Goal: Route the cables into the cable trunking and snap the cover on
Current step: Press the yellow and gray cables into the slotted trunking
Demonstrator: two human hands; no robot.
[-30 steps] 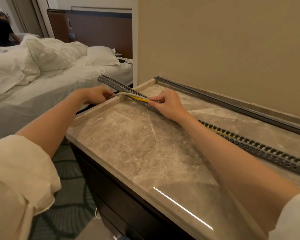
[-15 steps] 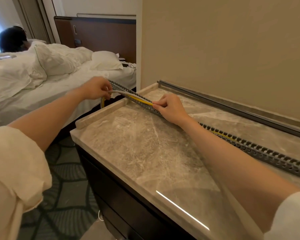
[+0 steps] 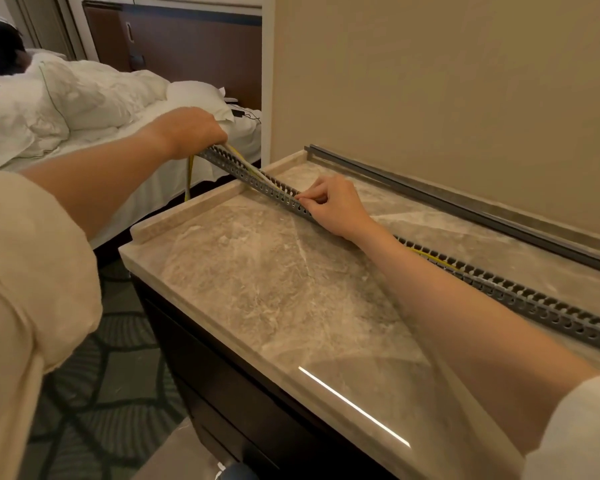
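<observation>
A long grey slotted cable trunking (image 3: 520,296) lies diagonally across the marble top, its left end sticking out past the edge. Yellow and white cables (image 3: 433,258) run inside it and hang down from the left end as a loose cable tail (image 3: 189,174). My left hand (image 3: 191,131) is closed around the trunking's far left end and the cables there. My right hand (image 3: 336,206) pinches the trunking's slotted wall a little further right, fingers pressed at the channel. The grey cover strip (image 3: 465,206) lies against the wall behind.
The marble top (image 3: 291,296) has a raised rim on the left and a beige wall behind. A bed with white bedding (image 3: 84,109) stands to the left, with a person's head at its far side. Patterned carpet lies below.
My left hand has moved up and outward to the trunking's far end, drawing the cables along. My right hand slid slightly along the trunking. The camera shifted closer.
</observation>
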